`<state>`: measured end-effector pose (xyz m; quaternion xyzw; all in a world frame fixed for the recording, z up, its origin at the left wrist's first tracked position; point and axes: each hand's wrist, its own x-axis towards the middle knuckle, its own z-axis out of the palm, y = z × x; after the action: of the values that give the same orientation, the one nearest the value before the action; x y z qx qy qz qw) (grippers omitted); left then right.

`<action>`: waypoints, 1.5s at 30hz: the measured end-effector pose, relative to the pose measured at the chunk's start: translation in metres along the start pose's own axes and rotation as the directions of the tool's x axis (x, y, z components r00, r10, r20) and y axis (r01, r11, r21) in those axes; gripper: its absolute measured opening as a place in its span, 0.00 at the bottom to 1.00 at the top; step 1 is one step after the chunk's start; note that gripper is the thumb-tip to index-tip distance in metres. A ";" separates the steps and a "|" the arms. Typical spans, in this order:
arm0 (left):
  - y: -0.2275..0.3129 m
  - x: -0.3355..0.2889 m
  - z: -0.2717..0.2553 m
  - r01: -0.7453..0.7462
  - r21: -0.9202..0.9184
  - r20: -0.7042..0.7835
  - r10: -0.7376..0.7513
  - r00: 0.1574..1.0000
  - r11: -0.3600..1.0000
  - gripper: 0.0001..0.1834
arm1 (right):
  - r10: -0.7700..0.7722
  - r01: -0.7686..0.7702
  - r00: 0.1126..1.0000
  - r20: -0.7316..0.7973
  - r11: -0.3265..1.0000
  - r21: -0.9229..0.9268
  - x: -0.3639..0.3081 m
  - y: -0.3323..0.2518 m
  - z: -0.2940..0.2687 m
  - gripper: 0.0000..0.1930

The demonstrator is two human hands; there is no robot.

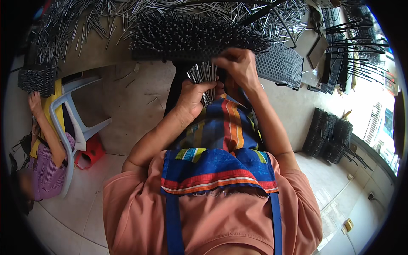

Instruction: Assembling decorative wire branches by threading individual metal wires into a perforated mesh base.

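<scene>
My left hand (192, 97) is wrapped round a bundle of thin metal rods (201, 73), which fan out above the fist and poke out below it. Just to the right and slightly higher, my right hand (242, 68) is closed, thumb and fingers drawn together beside the rod tops. Its fingertips are blurred, and I cannot make out what is between them. Beyond both hands stands a dark perforated rack (182, 36), densely filled with upright rods. The right part of the same row is a bare perforated plate (280, 64) full of round holes.
Loose metal rods (100, 19) lie heaped along the back. At left, another person (46, 165) sits by a pale blue plastic chair (70, 127), one hand at a smaller rack (37, 78). A red container (91, 153) is below. Black racks (329, 134) stand on the floor at right.
</scene>
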<state>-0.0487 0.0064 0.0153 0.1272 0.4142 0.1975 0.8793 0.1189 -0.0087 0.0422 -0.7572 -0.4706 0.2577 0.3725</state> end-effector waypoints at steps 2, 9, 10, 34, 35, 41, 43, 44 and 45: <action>0.001 0.000 0.002 0.018 0.049 0.057 -0.020 0.998 0.999 0.11 | 0.209 -0.272 0.921 0.330 0.949 0.158 -0.007 0.009 -0.001 0.04; -0.003 0.001 0.000 -0.041 0.060 -0.081 0.045 0.996 0.997 0.12 | 0.250 -0.116 0.953 -0.173 0.825 0.554 -0.011 0.007 -0.006 0.01; -0.005 0.000 -0.003 -0.021 0.119 -0.079 0.031 0.996 0.993 0.12 | 0.249 -0.116 0.953 -0.171 0.824 0.555 -0.008 0.008 -0.006 0.01; -0.009 0.008 0.002 0.027 0.153 -0.055 -0.019 0.998 0.988 0.13 | -0.412 0.367 0.888 -0.204 0.903 -0.225 0.027 0.006 -0.001 0.05; -0.009 0.008 0.002 0.022 0.165 -0.050 -0.014 0.999 0.986 0.13 | -0.411 0.353 0.894 -0.180 0.892 -0.283 0.029 0.002 -0.002 0.05; -0.006 0.011 0.001 0.038 0.142 -0.021 -0.036 0.999 0.989 0.15 | -0.499 0.432 0.866 -0.029 0.776 -0.459 0.034 0.000 -0.003 0.04; -0.005 0.012 0.001 0.030 0.130 0.007 -0.031 0.999 0.991 0.15 | -0.505 0.436 0.863 -0.010 0.754 -0.490 0.026 -0.003 -0.004 0.03; -0.004 0.012 0.001 0.023 0.119 0.035 -0.027 0.999 0.993 0.15 | -0.464 0.378 0.880 -0.102 0.813 -0.444 0.018 -0.002 -0.008 0.04; -0.003 0.011 0.002 0.022 0.119 0.034 -0.026 0.999 0.993 0.15 | -0.415 0.320 0.889 -0.191 0.864 -0.389 0.011 0.000 -0.012 0.05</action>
<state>-0.0400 0.0088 0.0082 0.1778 0.4110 0.1598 0.8797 0.1327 -0.0026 0.0484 -0.7338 -0.5904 -0.0106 0.3360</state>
